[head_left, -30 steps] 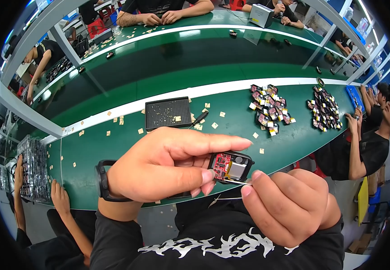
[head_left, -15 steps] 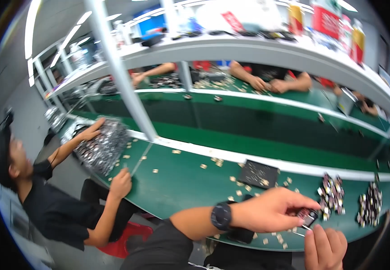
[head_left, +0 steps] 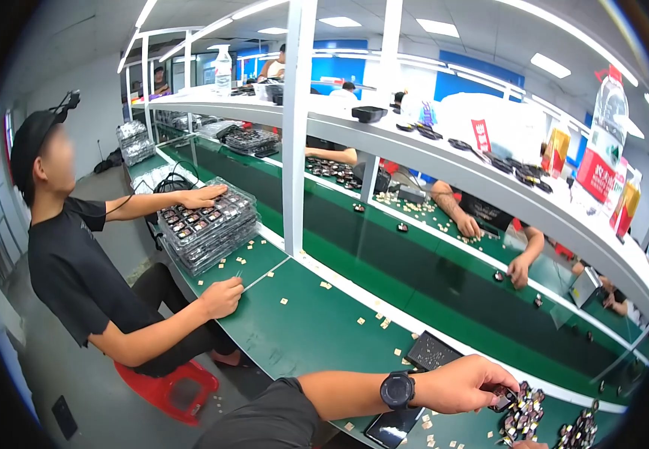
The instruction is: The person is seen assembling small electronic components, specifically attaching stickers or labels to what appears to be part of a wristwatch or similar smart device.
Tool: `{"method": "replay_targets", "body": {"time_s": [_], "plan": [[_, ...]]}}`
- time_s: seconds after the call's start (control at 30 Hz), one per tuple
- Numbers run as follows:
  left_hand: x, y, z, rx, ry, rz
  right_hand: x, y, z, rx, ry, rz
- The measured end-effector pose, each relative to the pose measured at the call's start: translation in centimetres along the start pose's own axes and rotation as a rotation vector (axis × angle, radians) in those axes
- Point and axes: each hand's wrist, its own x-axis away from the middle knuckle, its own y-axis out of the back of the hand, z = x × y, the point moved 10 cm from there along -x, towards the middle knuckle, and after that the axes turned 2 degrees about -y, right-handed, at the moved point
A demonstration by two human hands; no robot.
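Note:
My left hand (head_left: 465, 383), with a black watch on the wrist, pinches a small black electronic part (head_left: 502, 398) with a reddish inside between thumb and fingers. Just beyond it lies a heap of similar small dark parts (head_left: 525, 420) on the green bench. Only a sliver of my right hand (head_left: 529, 444) shows at the lower edge, below the held part. Its fingers are mostly cut off, so its grip is hidden. Beside my left hand sits a black tray (head_left: 430, 350) strewn with tiny pieces.
A second heap of parts (head_left: 579, 430) lies at the right. A dark phone (head_left: 393, 428) is under my forearm; small tan squares (head_left: 384, 323) dot the bench. A co-worker at left rests a hand on stacked clear trays (head_left: 208, 217). A white post (head_left: 296, 127) and shelf stand beyond.
My view has swung left and up, so my hands appear lower. The left hand keeps hold of the part. Most of my right hand has dropped out of the picture.

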Motion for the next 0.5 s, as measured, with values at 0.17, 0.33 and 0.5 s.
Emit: {"method": "replay_targets", "body": {"time_s": [0.17,0.33,0.5], "plan": [[-0.1,0.1,-0.1,0.073,-0.05,-0.015,5.8,0.0,-5.3,0.054,-0.277,-0.006],[0.7,1.5,-0.9,0.083,-0.089,-0.077,5.2,1.8,-5.2,0.036,-0.481,0.079],[2.1,2.8,-3.0,-0.057,-0.166,-0.194,7.2,2.5,-6.0,0.184,-0.538,0.07]]}}
